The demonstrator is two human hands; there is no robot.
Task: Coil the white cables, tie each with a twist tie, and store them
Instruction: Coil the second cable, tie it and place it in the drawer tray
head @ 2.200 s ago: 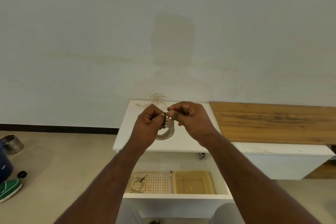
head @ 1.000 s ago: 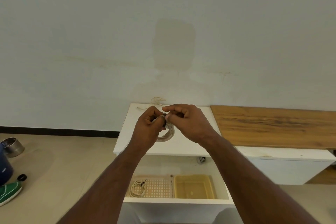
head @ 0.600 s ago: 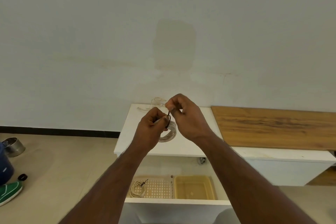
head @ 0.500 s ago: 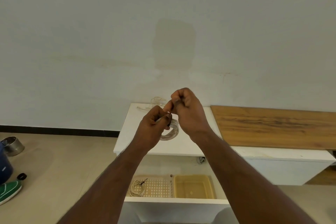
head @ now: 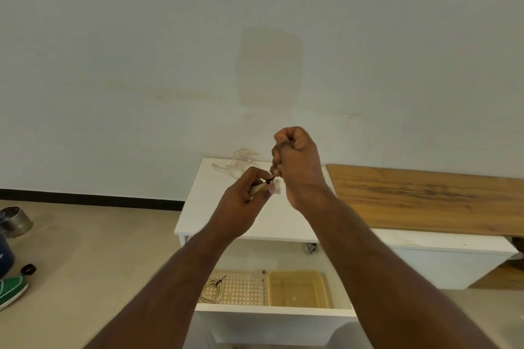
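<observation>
My left hand (head: 247, 199) pinches a coiled white cable (head: 277, 189) above the white cabinet top (head: 198, 207); only a small part of the coil shows between my hands. My right hand (head: 296, 161) is raised beside it, fingers curled, pinching the black twist tie (head: 270, 179) that wraps the coil. A loose white cable (head: 239, 163) lies tangled at the back of the cabinet top. A tied coil (head: 212, 288) lies in the perforated beige tray (head: 243, 289) inside the open drawer below.
A yellow plastic bin (head: 297, 287) sits next to the tray in the drawer. A wooden board (head: 425, 198) lies to the right on a low white unit. On the floor at left are a metal bowl (head: 14, 221), a green shoe (head: 11, 290) and a black cap (head: 29, 268).
My right hand has risen and turned, pulling and twisting the black tie upward. The coil has become mostly hidden behind my hands. My left hand keeps its hold.
</observation>
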